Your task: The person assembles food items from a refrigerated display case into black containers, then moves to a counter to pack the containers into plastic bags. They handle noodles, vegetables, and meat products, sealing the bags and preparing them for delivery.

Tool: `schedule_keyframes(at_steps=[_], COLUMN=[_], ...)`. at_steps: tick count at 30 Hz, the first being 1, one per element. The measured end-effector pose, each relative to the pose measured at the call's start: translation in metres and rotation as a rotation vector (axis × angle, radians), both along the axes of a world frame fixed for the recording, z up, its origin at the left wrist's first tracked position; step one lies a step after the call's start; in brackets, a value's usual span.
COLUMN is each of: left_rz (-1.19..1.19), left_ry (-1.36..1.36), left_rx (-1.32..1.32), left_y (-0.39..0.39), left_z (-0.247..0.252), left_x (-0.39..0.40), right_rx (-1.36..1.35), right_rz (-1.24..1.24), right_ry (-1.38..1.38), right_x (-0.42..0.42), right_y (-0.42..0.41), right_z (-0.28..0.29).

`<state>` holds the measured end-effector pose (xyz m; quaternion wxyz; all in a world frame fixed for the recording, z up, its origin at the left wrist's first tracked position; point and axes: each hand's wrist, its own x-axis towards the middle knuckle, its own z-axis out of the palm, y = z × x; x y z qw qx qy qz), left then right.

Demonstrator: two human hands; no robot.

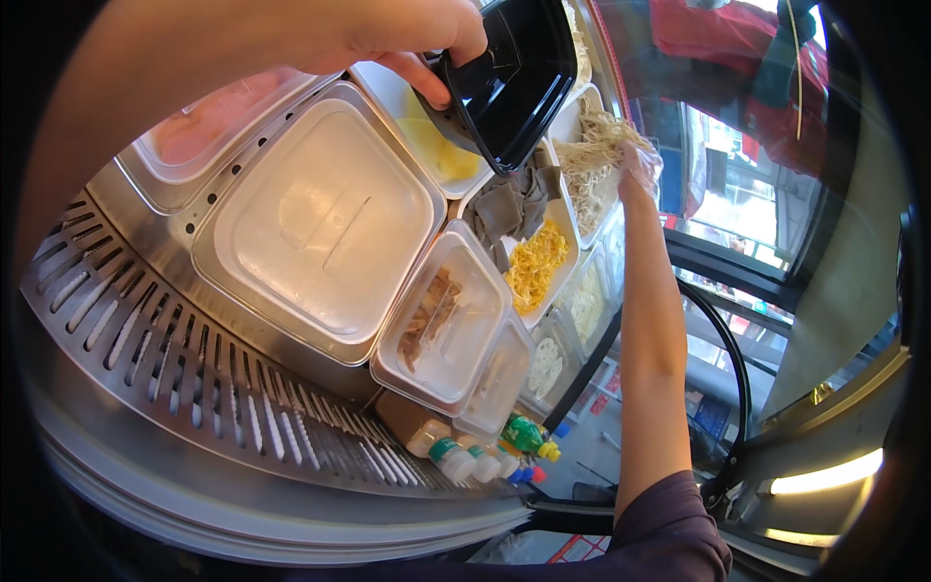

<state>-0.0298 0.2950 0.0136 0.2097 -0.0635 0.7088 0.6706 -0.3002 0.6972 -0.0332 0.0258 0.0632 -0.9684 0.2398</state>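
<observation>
My left hand (436, 44), reaching in from the upper left, grips the rim of a black plastic food container (513, 80), tilted above the food trays. At the upper right, my right hand (640, 171) wears a clear plastic glove and is closed on pale noodle-like strands (600, 138). These strands hang down into a white tray of the same food. Between my hands and nearer me, a white tray (572, 273) holds grey-brown sheets of food (509, 204) and yellow shreds (537, 265). Yellow pieces (444, 149) lie in another white tray, partly hidden under the black container.
Lidded tubs (327, 218) fill the counter's middle, one with brown strips (429, 320). Pink food (218, 120) sits in a tub at upper left. Capped bottles (454, 458) stand below. A slotted metal edge (182, 371) runs along the near side; a glass pane (727, 167) is at right.
</observation>
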Motion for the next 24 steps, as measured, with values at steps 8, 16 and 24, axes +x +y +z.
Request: schedule_keyframes(at_steps=[8, 16, 24], left_rz=[0.197, 0.188, 0.097], left_ry=[0.031, -0.047, -0.021], left_rx=[0.118, 0.289, 0.352], left_y=[0.069, 0.100, 0.080], left_z=[-0.024, -0.032, -0.033], left_x=[-0.041, -0.067, -0.045], right_rx=[-0.833, -0.860, -0.222], right_rz=[-0.205, 0.113, 0.388], right_ry=[-0.036, 0.149, -0.449], right_x=[-0.010, 0.075, 0.135], right_y=[0.051, -0.048, -0.122], right_z=[0.096, 0.191, 0.115])
